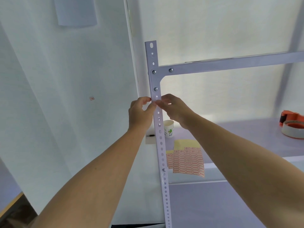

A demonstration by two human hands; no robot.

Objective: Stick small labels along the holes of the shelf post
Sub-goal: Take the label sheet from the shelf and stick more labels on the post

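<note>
A white shelf post [160, 139] with a column of holes runs from top centre down to the bottom edge. My left hand [141, 112] and my right hand [174, 107] meet at the post just below its corner bracket, fingertips pinched together against the metal. A small label [157, 102] lies under the fingertips on the post, mostly hidden. Sheets of red-bordered labels [187, 160] lie on the shelf board to the right of the post.
A paper cup [169, 128] stands on the shelf behind the post. An orange tape dispenser [292, 125] sits at the far right of the shelf [246, 137]. A pen [150, 135] lies left of the post. One small label [92, 98] sticks on the wall at left.
</note>
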